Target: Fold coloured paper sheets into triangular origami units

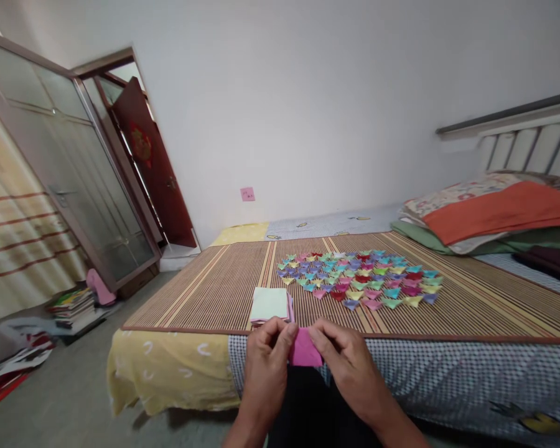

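Both hands meet at the near edge of the bed over a small pink paper square. My left hand pinches its left side with curled fingers. My right hand pinches its right side the same way. Just beyond the hands, a stack of coloured paper sheets with a pale green one on top lies on the bamboo mat. Farther back on the mat, several folded paper shapes in many colours are laid out in rows.
The bed has a checked sheet and a yellow cover at its left end. Pillows and an orange cloth lie at the right by the headboard. Books are piled on the floor at the left, near a glass door.
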A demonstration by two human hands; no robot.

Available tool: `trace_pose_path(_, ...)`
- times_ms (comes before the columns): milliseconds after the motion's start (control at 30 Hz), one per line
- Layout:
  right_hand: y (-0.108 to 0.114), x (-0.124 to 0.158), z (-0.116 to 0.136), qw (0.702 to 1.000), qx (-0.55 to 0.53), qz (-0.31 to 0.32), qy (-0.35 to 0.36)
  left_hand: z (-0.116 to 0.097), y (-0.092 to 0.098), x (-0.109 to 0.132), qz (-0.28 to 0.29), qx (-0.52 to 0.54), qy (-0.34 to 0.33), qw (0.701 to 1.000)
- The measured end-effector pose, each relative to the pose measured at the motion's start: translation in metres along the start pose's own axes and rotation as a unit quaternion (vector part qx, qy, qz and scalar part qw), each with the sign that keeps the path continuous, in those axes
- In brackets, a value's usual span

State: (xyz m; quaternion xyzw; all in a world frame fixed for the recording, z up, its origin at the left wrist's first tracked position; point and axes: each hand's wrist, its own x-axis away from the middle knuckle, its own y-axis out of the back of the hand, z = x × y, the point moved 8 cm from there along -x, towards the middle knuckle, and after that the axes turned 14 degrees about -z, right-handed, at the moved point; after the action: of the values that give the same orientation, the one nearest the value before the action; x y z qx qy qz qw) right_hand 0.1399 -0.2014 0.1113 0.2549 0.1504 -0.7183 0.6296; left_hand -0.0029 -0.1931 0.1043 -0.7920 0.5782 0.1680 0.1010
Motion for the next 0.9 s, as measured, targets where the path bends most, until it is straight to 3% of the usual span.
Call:
trace_pose_path(167,0.011,0.006,0.000,0.993,0.094,-0.024,0.062,0.009,-0.016,0.003,0.054,0.036,0.026,0.998)
trace_pose_path(300,0.006,0.013,-0.023,0.998,0.022,0.044,-0.046,0.024,-0.016,0.004,0.034,0.074,0.060,0.995)
trace_pose_path(400,-0.006,0.020,-0.035,0.992,-0.006,0.102,-0.078,0.039,-0.011,0.002,0.008,0.107,0.092,0.990)
trace_pose_path(567,-0.013,0.020,-0.043,0.997,0.033,0.066,-0.021,0.066,-0.026,0.007,0.040,0.241,0.233,0.941)
trace_pose_path(633,-0.012,0.020,-0.045,0.998,0.055,0.041,0.005,0.070,-0.032,0.009,0.034,0.274,0.261,0.925)
trace_pose_path(767,-0.007,0.019,-0.053,0.999,0.024,0.041,-0.015,0.071,-0.043,0.013,0.040,0.304,0.263,0.915)
trace_pose_path(900,-0.006,0.017,-0.058,0.995,-0.046,0.058,-0.067,0.074,-0.042,0.012,0.051,0.255,0.224,0.939)
